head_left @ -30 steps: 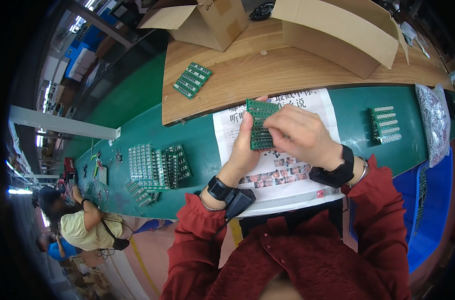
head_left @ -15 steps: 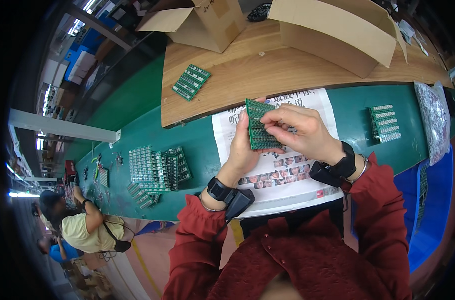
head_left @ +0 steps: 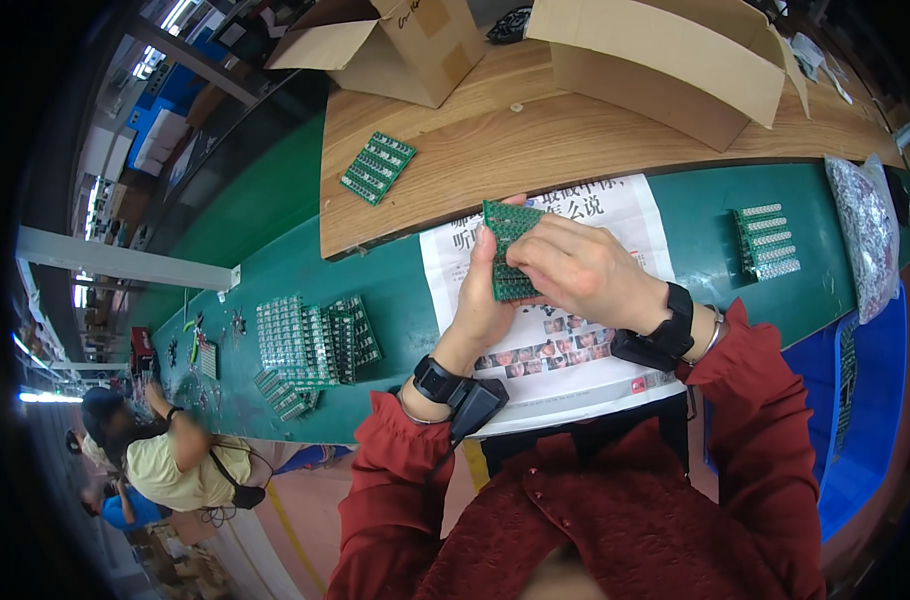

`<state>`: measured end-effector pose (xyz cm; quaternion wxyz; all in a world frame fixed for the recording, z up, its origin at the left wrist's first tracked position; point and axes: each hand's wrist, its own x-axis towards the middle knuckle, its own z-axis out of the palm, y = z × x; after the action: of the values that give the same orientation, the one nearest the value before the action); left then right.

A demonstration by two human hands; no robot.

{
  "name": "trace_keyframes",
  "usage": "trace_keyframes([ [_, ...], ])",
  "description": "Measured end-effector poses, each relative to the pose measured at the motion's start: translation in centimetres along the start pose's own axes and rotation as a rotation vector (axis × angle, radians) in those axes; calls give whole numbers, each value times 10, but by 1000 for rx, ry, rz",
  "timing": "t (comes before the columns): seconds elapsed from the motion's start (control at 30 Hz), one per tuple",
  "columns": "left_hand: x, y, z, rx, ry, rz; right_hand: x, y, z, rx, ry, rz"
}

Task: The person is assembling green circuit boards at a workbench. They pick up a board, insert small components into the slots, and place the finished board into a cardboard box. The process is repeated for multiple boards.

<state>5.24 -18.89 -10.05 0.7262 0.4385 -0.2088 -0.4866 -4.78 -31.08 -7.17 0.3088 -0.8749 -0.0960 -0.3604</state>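
Note:
My left hand [head_left: 484, 290] grips a green circuit board panel [head_left: 505, 222] by its left edge, holding it tilted above a newspaper sheet [head_left: 575, 385]. Across the panel's right side lies my right hand [head_left: 580, 262], its fingers bent and pressed together against the board's face. Whatever those fingertips pinch, if anything, is hidden behind the hand. A stack of similar circuit board panels [head_left: 310, 335] rests on the green table to the left, with smaller board pieces [head_left: 287, 393] at its near edge. On the right stands another group of boards [head_left: 767, 243] with white parts in rows.
A raised wooden shelf [head_left: 455, 130] runs along the back, bearing one board panel [head_left: 378, 168] and two open cardboard boxes [head_left: 665, 70]. A bubble-wrap bag [head_left: 863, 235] lies at the right end, over a blue bin [head_left: 865, 400]. A co-worker [head_left: 180, 455] sits far left.
My right hand has moved left and slightly down across the panel, covering more of it. My left hand keeps its hold on the board.

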Motion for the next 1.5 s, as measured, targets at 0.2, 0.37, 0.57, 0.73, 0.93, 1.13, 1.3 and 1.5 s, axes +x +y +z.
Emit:
trace_keyframes([
  [0.2,0,4,0,-87,-52,-52,2,4,-11,-1,28,49],
  [0.37,0,4,2,-72,-30,-34,-2,1,-6,57,-15,126],
  [0.57,0,3,3,-58,-31,-33,-4,1,-4,-74,-89,117],
  [0.73,0,4,6,-57,7,-30,-4,4,-3,-59,-72,15],
  [0.93,3,2,-7,-138,-140,-74,-6,11,-17,-11,-56,154],
  [1.13,2,4,0,-105,-58,-66,-11,9,-5,88,-78,209],
  [1.3,1,4,1,-97,-36,-64,-9,6,-4,-24,-67,102],
  [1.5,3,2,-8,-156,-121,-71,-16,16,-17,40,-33,193],
])
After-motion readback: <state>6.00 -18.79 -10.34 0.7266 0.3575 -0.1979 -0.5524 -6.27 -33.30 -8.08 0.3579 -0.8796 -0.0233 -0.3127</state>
